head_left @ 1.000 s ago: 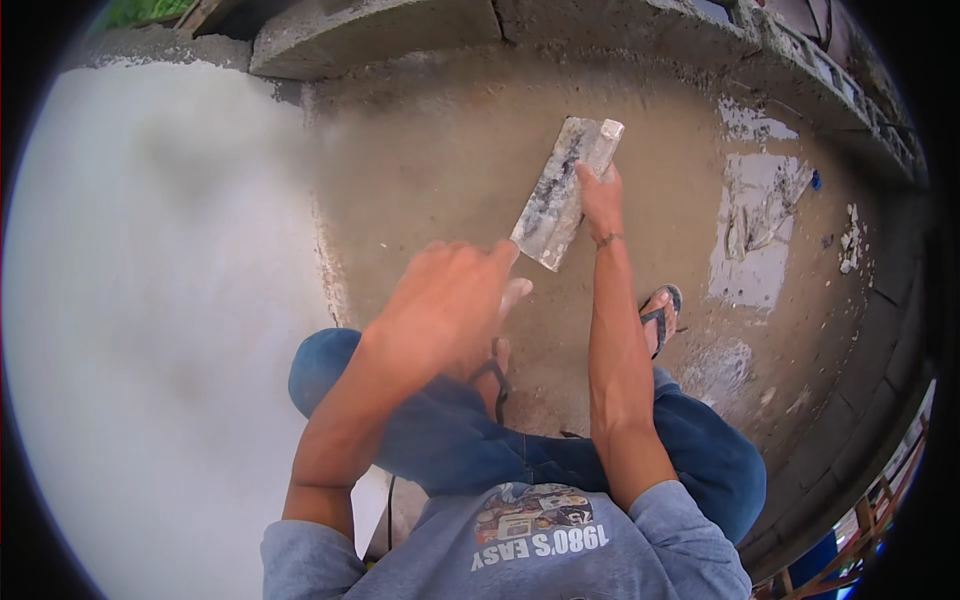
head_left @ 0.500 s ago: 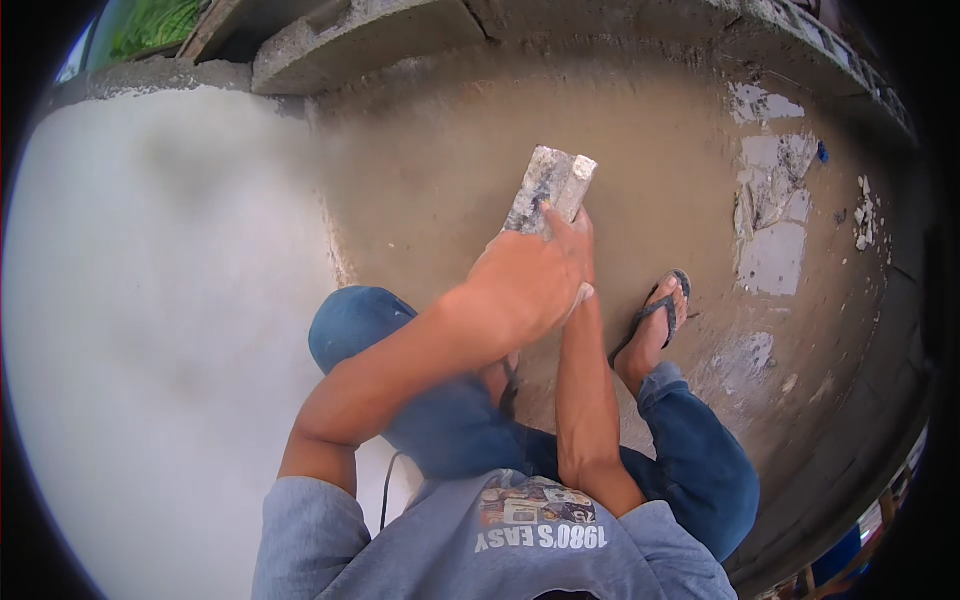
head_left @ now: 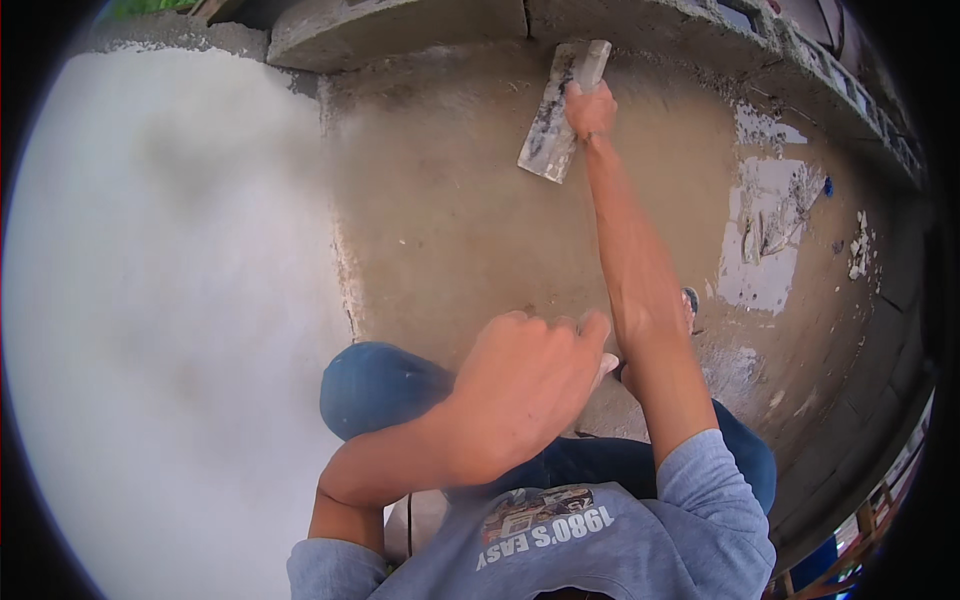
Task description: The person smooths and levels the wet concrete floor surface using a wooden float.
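The right hand (head_left: 590,108) grasps a flat, stained trowel (head_left: 548,140) by its pale handle (head_left: 597,62) near the floor's (head_left: 460,220) far edge, close to the grey block wall (head_left: 410,32); the left hand (head_left: 535,380), fingers curled, hangs just left of the right forearm (head_left: 640,270), and whether it grips anything I cannot tell.

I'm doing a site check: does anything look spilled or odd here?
At right, an irregular pale patch and scattered white lumps break up the brown floor; whether they're spilled is unclear. The rectangular trowel in the right hand is blotched with dark smears.
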`<state>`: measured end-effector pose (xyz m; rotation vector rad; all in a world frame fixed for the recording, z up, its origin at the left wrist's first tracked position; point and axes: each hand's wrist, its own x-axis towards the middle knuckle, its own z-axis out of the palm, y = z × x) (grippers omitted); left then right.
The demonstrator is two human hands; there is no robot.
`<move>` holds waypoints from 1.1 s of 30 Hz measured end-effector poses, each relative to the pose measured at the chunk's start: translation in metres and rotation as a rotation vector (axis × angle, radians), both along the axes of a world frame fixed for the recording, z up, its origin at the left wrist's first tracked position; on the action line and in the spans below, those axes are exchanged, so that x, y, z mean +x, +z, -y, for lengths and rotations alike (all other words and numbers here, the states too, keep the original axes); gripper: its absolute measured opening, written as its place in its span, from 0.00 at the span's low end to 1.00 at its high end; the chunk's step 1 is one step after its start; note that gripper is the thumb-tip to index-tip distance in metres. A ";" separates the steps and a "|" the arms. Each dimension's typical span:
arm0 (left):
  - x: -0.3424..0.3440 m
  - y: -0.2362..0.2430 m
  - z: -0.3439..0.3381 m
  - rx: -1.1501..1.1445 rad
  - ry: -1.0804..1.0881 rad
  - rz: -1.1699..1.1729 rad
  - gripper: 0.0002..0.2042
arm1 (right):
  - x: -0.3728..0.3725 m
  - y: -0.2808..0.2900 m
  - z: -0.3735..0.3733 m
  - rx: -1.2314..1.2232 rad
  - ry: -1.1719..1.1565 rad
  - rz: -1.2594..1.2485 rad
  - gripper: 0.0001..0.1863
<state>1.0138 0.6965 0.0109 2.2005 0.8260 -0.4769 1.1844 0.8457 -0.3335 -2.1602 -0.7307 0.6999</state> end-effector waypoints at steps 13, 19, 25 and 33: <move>-0.030 0.039 0.008 0.177 0.019 0.186 0.25 | 0.034 0.057 0.034 -0.032 0.336 0.435 0.19; -0.030 0.059 0.006 0.146 0.139 0.214 0.30 | -0.013 0.016 0.080 0.146 0.899 0.926 0.14; -0.058 0.063 0.005 0.113 0.262 0.147 0.28 | 0.014 0.021 0.072 0.197 1.172 1.065 0.12; -0.057 0.070 0.009 0.151 0.258 0.035 0.29 | 0.058 0.033 0.033 0.091 1.169 0.987 0.10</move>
